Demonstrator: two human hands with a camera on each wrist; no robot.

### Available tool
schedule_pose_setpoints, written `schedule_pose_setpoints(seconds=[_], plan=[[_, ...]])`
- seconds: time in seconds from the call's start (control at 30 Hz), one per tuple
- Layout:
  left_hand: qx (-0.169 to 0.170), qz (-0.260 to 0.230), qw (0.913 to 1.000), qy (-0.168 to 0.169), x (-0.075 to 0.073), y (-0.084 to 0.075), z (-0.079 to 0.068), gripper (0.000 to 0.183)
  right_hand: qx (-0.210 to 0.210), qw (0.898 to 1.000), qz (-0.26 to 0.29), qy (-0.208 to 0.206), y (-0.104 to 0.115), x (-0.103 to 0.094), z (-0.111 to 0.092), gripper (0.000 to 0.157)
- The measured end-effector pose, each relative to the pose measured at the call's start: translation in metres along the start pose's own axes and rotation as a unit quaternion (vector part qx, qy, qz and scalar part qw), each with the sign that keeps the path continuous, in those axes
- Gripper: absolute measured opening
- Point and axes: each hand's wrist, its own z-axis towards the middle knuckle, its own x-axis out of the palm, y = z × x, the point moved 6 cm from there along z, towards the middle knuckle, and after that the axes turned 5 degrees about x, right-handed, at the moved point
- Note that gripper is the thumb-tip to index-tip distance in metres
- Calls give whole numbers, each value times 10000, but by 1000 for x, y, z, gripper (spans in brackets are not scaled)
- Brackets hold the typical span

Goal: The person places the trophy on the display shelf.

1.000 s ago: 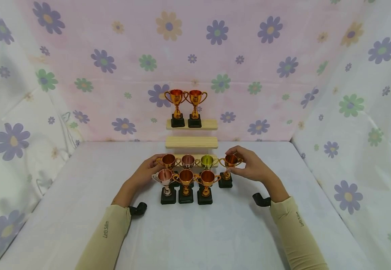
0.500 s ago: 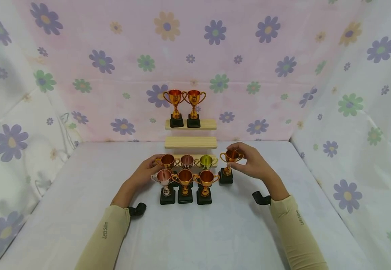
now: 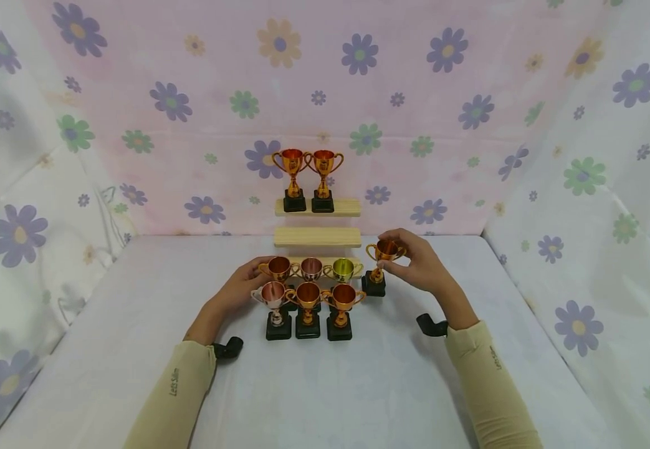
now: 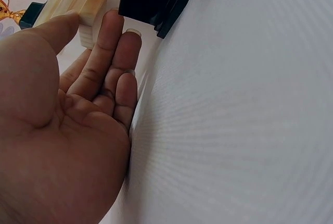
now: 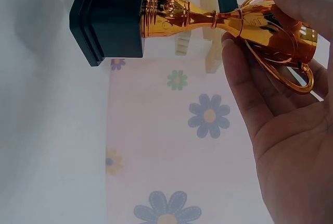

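My right hand holds a gold trophy cup around its bowl, thumb on one side and fingers on the other. The trophy is upright, its dark square base right of the cluster of small trophies. In the head view, my left hand lies at the cluster's left, its fingertips partly hidden behind a copper-coloured trophy. The left wrist view shows fairly straight fingers, the thumb against a wooden shelf's end. Front trophies are silver, gold and gold.
Two gold trophies stand on the top wooden shelf. Below it is the middle shelf, and the lowest shelf is mostly hidden by trophies, including a yellow-green one. A flowered cloth backs the white table.
My right hand has moved the gold trophy farther back toward the shelves, ending slightly left of its half-second-ago place. The left hand and other trophies stay put.
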Motion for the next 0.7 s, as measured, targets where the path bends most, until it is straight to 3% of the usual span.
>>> schedule_pose_setpoints(seconds=[0.37,0.7], plan=[[-99,-14,9999,-23,1,1,0,46,-29,9995,-307,-82,14,-4,13,52],[-178,-14,9998,-62,0,2,0,46,-170,9984,-531,-40,24,-23,26,51]])
